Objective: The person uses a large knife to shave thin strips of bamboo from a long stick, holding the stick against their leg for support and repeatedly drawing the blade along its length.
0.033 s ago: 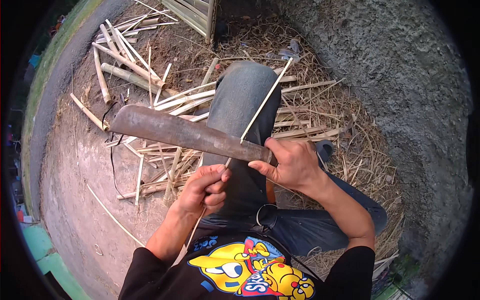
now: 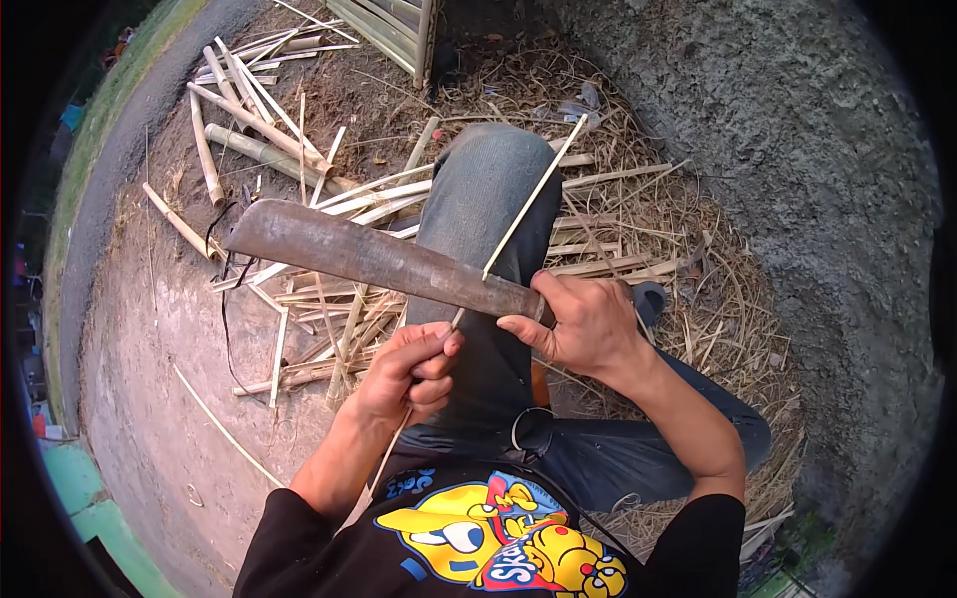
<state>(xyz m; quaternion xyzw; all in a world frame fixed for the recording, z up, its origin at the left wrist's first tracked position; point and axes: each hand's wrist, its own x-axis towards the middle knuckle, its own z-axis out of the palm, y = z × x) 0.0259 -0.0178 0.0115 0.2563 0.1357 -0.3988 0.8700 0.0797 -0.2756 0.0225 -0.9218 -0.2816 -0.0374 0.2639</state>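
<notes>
My right hand [image 2: 583, 319] is closed round the butt end of a broad, rust-brown machete [image 2: 359, 251]. The blade lies nearly level across my raised knee, its wide end to the left. A thin, pale bamboo strip [image 2: 533, 202] passes beneath the blade and slants up over the jeans. Below the blade, my left hand [image 2: 409, 372] pinches the same strip between thumb and fingers. Its tail trails down past my wrist toward my shirt. The machete hides the stretch of strip where the two cross.
Split bamboo pieces [image 2: 344, 339] lie heaped left of my knee, with thicker bamboo poles [image 2: 264, 149] beyond. Shavings [image 2: 718, 299] cover the ground on the right, beside a rough grey wall [image 2: 768, 130]. A slatted bamboo frame [image 2: 424, 45] stands at the far end.
The machete's wide end has tilted very slightly upward. My left hand has shifted a touch up. Both grips are unchanged.
</notes>
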